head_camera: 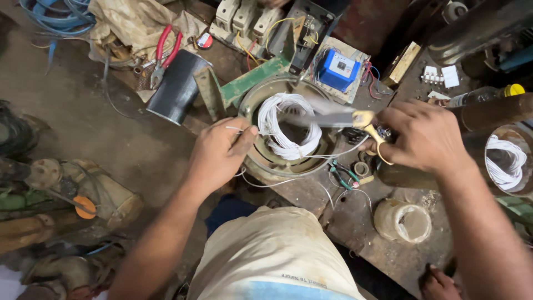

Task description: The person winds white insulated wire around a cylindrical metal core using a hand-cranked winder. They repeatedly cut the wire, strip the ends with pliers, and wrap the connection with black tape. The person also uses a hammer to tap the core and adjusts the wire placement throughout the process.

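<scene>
A round metal motor housing (261, 161), dull and greasy, sits on the cluttered bench (333, 222) with a glossy white wire coil (288, 125) looped inside its bore. The left hand (219, 153) rests on the housing's near-left rim, fingers pinched shut on a thin white wire end (236, 129) just beside the coil. The right hand (425, 139), to the right of the housing, is closed around the yellow handles of scissors (338, 118), whose long grey blades reach left across the coil's top. Red-handled pliers (165, 53) lie well behind on crumpled cloth, next to a black cylinder (176, 86).
</scene>
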